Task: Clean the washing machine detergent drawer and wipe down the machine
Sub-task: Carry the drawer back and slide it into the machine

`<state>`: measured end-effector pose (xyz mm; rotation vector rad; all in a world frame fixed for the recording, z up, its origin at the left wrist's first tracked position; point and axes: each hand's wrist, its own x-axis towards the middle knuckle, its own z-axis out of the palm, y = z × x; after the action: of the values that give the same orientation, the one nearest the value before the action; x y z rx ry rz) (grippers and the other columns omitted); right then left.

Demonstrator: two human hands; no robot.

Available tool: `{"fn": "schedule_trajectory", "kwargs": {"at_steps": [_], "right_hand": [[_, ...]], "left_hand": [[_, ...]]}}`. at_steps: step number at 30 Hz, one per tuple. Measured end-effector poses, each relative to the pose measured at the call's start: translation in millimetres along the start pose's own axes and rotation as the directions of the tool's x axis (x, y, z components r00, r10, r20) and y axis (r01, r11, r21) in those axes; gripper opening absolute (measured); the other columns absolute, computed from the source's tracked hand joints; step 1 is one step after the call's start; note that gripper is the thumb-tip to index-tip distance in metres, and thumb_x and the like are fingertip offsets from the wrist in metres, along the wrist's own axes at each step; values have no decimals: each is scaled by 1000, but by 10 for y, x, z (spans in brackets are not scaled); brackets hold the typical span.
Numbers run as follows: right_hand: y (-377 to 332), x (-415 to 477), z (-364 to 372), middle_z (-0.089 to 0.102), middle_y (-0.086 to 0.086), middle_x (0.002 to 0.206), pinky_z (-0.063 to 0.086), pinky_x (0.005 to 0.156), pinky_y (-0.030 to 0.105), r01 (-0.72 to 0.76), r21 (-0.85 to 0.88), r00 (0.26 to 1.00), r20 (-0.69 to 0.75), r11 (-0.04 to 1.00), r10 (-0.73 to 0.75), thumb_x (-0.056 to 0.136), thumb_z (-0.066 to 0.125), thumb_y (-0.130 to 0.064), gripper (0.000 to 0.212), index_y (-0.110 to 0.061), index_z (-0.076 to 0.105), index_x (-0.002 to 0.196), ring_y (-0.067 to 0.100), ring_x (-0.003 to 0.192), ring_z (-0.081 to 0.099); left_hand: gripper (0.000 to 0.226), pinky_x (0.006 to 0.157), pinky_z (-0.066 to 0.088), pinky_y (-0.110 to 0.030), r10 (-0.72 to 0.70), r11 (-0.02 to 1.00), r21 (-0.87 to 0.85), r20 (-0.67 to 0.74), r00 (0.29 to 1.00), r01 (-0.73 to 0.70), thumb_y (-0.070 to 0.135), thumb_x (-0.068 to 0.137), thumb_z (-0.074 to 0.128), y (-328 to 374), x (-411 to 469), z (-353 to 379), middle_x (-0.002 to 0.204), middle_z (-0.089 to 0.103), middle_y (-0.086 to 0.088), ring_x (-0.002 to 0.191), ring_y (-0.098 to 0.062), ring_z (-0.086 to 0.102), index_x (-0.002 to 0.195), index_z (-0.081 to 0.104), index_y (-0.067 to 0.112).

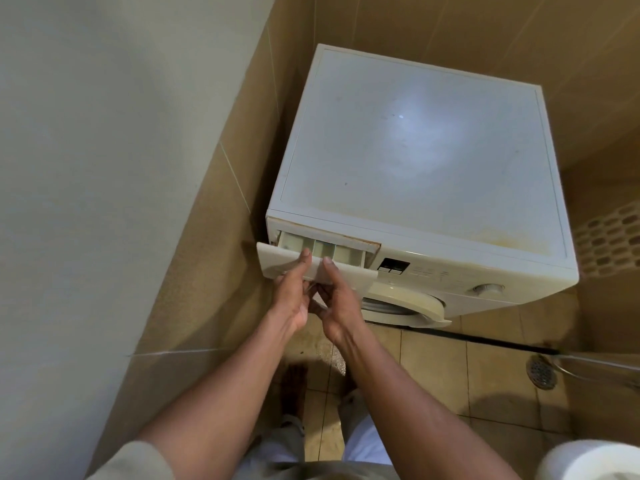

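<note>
A white front-loading washing machine stands in a tiled corner, its flat top dusty with a yellowish stain near the front right. Its detergent drawer at the upper left of the front is pulled partly out, showing three pale compartments. My left hand grips the drawer's front panel, thumb on top and fingers underneath. My right hand holds the same panel just to the right, thumb on its upper edge and fingers curled below. The round door sits below the drawer.
Beige tiled walls close in at the left and behind the machine. A control knob and display are on the front panel. A floor drain lies at right, a white perforated basket beside the machine, and a white rounded object at bottom right.
</note>
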<state>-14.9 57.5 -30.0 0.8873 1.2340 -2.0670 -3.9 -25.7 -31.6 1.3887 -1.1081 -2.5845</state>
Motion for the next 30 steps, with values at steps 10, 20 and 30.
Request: {"fn": "schedule_trajectory", "kwargs": {"at_steps": [10, 20, 30], "right_hand": [[-373, 348, 158, 67, 4, 94, 52, 82, 39, -27, -78, 999, 44, 997, 31, 79, 81, -36, 31, -16, 72, 100, 17, 91, 64], [-325, 383, 152, 69, 8, 110, 50, 82, 41, -1, -96, 1000, 12, 995, 3, 77, 81, -40, 49, -11, 68, 114, 21, 111, 65], [74, -120, -123, 69, 14, 103, 53, 98, 54, 9, -75, 999, 32, 997, -7, 81, 78, -29, 41, -4, 66, 111, 27, 102, 65]], "left_hand": [[52, 99, 55, -47, -7, 999, 45, 40, 999, 5, 36, 86, 77, 198, 404, 247, 121, 70, -22, 109, -36, 70, 126, 64, 5], [31, 102, 52, -52, -8, 999, 42, 66, 998, 5, 30, 89, 75, 229, 375, 270, 122, 68, -24, 112, -39, 67, 112, 66, 12], [31, 102, 53, -49, -8, 1000, 20, 11, 1000, 8, 25, 93, 69, -85, -99, -128, 120, 67, -26, 114, -37, 66, 115, 60, 7]]}}
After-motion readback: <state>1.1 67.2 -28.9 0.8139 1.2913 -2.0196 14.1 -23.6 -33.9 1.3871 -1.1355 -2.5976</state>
